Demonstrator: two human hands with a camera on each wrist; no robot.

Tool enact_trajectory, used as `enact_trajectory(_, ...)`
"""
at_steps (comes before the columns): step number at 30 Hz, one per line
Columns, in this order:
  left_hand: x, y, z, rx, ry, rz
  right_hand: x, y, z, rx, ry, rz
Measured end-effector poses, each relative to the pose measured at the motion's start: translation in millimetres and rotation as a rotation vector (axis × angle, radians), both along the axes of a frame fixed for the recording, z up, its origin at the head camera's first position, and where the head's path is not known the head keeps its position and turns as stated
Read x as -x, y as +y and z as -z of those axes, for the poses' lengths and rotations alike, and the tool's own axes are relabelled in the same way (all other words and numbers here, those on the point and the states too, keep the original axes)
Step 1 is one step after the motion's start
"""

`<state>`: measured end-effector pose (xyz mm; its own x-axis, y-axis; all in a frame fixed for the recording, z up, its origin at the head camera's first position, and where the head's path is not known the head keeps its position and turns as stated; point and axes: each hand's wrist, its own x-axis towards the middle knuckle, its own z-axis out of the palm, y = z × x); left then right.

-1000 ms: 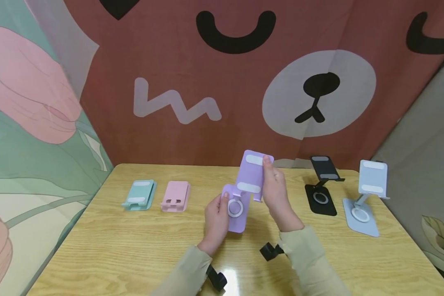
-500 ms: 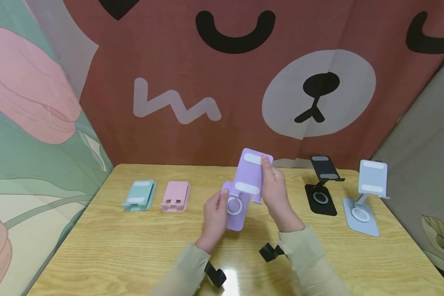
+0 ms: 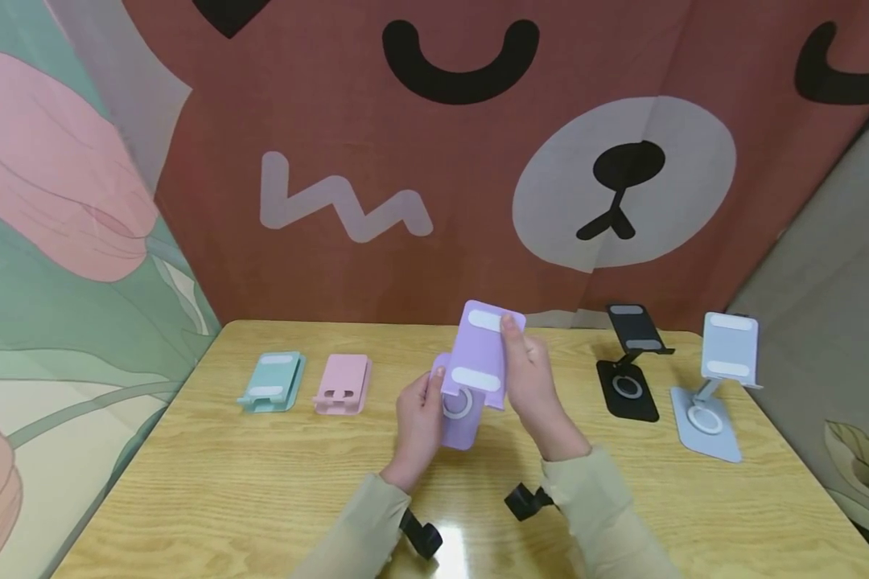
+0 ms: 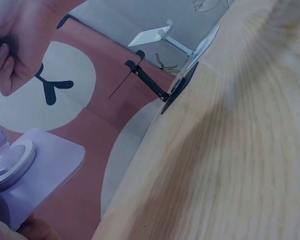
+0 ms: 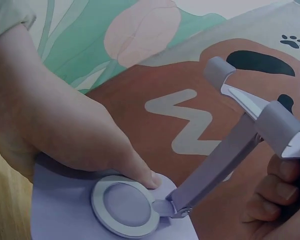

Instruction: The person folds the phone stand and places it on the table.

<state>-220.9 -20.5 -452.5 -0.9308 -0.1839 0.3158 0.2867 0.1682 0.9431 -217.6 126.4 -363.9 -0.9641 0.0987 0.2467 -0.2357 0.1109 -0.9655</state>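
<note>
A purple folding phone stand [image 3: 479, 342] is held above the table between both hands. My left hand [image 3: 418, 422] grips the left edge of its base, thumb on top beside the round ring [image 5: 125, 206]. With the thumb on its front, my right hand [image 3: 534, 378] holds the upper plate by its right edge. In the right wrist view the hinged arm [image 5: 215, 167] slants up from the base to the plate, which has two curved hooks. The plate overlaps part of the ring in the head view.
Folded teal [image 3: 273, 381] and pink [image 3: 343, 384] phone stands lie to the left on the wooden table [image 3: 261, 498]. Unfolded black [image 3: 628, 390] and light blue [image 3: 727, 346] ones stand at the right. A printed cloth [image 3: 333, 273] hangs behind the table.
The upper plate and my right hand have moved left and slightly down, so the plate covers more of the base's ring. My left hand has shifted only a little. The other stands stay put.
</note>
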Motion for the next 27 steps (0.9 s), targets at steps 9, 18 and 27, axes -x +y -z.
enact_trajectory(9, 1.5, 1.5, -1.8, -0.004, 0.006, -0.026, -2.6, -4, 5.3, 0.032, 0.016, 0.000)
enact_trajectory(18, 1.9, 1.4, -2.4, -0.014, -0.012, -0.035, -6.6, -7, 13.5, 0.041, 0.002, -0.031)
enact_trajectory(27, 2.3, 1.3, -0.9, -0.015, -0.027, -0.028, -9.5, -9, 25.5, 0.086, 0.008, -0.058)
